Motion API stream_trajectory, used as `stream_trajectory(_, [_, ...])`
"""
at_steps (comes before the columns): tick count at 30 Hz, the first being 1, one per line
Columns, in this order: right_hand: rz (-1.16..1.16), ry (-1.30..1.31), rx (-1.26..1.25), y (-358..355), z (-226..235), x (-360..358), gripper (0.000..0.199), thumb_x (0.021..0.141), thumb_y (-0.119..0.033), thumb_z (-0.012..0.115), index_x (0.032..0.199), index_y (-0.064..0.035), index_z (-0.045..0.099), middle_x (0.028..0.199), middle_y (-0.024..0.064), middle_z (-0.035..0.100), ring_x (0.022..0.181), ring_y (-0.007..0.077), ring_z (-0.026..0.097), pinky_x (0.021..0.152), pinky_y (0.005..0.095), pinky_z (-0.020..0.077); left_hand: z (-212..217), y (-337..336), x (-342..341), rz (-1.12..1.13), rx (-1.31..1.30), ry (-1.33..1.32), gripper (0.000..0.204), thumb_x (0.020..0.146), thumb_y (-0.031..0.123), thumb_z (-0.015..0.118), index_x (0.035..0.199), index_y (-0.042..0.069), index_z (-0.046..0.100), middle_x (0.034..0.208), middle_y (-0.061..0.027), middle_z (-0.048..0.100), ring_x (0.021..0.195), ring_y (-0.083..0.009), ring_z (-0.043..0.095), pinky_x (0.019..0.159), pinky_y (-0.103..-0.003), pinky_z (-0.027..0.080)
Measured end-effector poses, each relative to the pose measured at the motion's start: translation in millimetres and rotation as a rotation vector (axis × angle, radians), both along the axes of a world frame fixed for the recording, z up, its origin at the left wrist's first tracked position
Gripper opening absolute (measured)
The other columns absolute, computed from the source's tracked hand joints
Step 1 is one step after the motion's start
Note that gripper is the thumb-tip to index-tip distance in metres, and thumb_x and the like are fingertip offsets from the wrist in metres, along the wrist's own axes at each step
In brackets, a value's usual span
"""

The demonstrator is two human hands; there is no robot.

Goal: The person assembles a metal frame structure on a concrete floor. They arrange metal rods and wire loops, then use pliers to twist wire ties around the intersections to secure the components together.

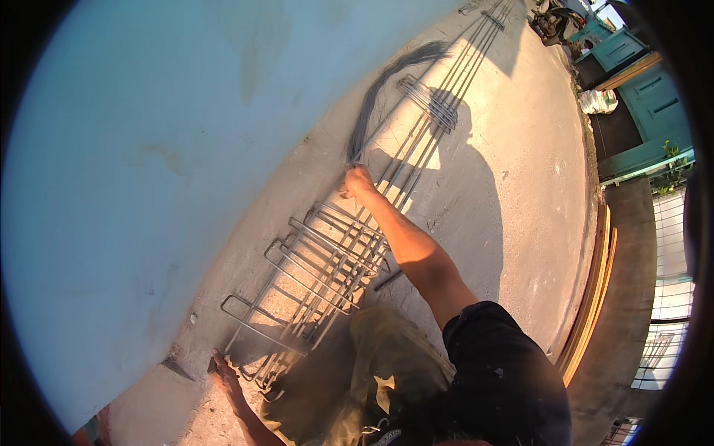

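Note:
My right hand (pixel 359 183) is closed on the near end of a bundle of thin dark tie wire (pixel 375 91), which curves away toward the far end. Beneath that arm lies a long cage of steel reinforcing bars (pixel 316 293), running from near my legs to the far top. Bent rectangular stirrups (pixel 279 256) are spread along its near part. More stirrups sit bunched together (pixel 429 102) farther up the bars. My left hand (pixel 229 375) is low on the left, beside the cage's near end. Its fingers are dark and blurred, so whether they hold anything does not show.
A large pale blue wall (pixel 141 178) fills the left side, close to the cage. Concrete ground (pixel 532 223) spreads to the right. Long wooden boards (pixel 593 297) lie along the right edge, with teal panels (pixel 658 108) and a white sack (pixel 599 102) beyond.

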State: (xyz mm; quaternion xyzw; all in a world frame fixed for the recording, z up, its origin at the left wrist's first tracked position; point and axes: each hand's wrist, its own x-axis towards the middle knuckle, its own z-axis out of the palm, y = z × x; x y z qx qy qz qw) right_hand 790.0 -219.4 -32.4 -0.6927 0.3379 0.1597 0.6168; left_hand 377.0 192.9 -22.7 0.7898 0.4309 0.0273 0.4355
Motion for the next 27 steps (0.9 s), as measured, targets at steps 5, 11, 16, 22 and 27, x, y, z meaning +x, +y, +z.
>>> stream_trajectory(5, [0.254, -0.006, 0.318, -18.8, 77.4, -40.2, 0.029, 0.099, -0.027, 0.047, 0.117, -0.0038, 0.052, 0.072, 0.0015, 0.049, 0.047, 0.0069, 0.034, 0.038, 0.0232, 0.0278, -2.7, 17.1, 17.9, -0.145, -0.105, -0.050, 0.046, 0.090, 0.039, 0.059, 0.069, -0.001, 0.053, 0.057, -0.0046, 0.043, 0.054, -0.0148, 0.038, 0.050, -0.035, 0.030])
stream_trajectory(11, [0.642, 0.043, 0.541, 96.8, 112.1, -177.8, 0.030, 0.098, -0.027, 0.052, 0.111, -0.0014, 0.060, 0.069, -0.0011, 0.052, 0.041, 0.0023, 0.035, 0.034, 0.0185, 0.0268, 5.0, 48.1, 30.3, -0.439, 0.003, 0.011, 0.044, 0.089, 0.040, 0.060, 0.088, -0.002, 0.068, 0.069, -0.0082, 0.059, 0.066, -0.0185, 0.053, 0.062, -0.035, 0.042])
stream_trajectory(16, [0.966, -0.214, -0.101, 185.3, 20.6, -241.5, 0.034, 0.089, -0.033, 0.064, 0.097, 0.0005, 0.064, 0.071, 0.0069, 0.060, 0.058, 0.0165, 0.054, 0.055, 0.0330, 0.0463, 21.5, 66.2, 32.0, -0.348, -0.314, 0.178, 0.037, 0.088, 0.035, 0.062, 0.081, -0.001, 0.067, 0.061, -0.0035, 0.053, 0.058, -0.0143, 0.046, 0.057, -0.033, 0.038])
stream_trajectory(22, [1.218, -0.343, -0.252, 229.9, 23.3, -260.2, 0.031, 0.087, -0.031, 0.064, 0.091, -0.0003, 0.065, 0.081, 0.0155, 0.067, 0.073, 0.0267, 0.064, 0.068, 0.0380, 0.0482, 23.8, 74.3, 29.9, -0.320, -0.555, 0.096, 0.027, 0.087, 0.023, 0.064, 0.072, 0.001, 0.064, 0.057, -0.0017, 0.049, 0.055, -0.0121, 0.042, 0.054, -0.031, 0.035])
stream_trajectory(27, [0.988, -0.489, -0.314, 199.9, 9.4, -250.5, 0.028, 0.090, -0.026, 0.056, 0.089, 0.0012, 0.063, 0.067, 0.0097, 0.057, 0.061, 0.0150, 0.050, 0.057, 0.0346, 0.0414, 28.8, 71.8, 38.6, -0.298, -0.428, 0.022, 0.024, 0.085, 0.024, 0.067, 0.075, 0.001, 0.067, 0.059, -0.0004, 0.051, 0.056, -0.0113, 0.042, 0.054, -0.030, 0.035])
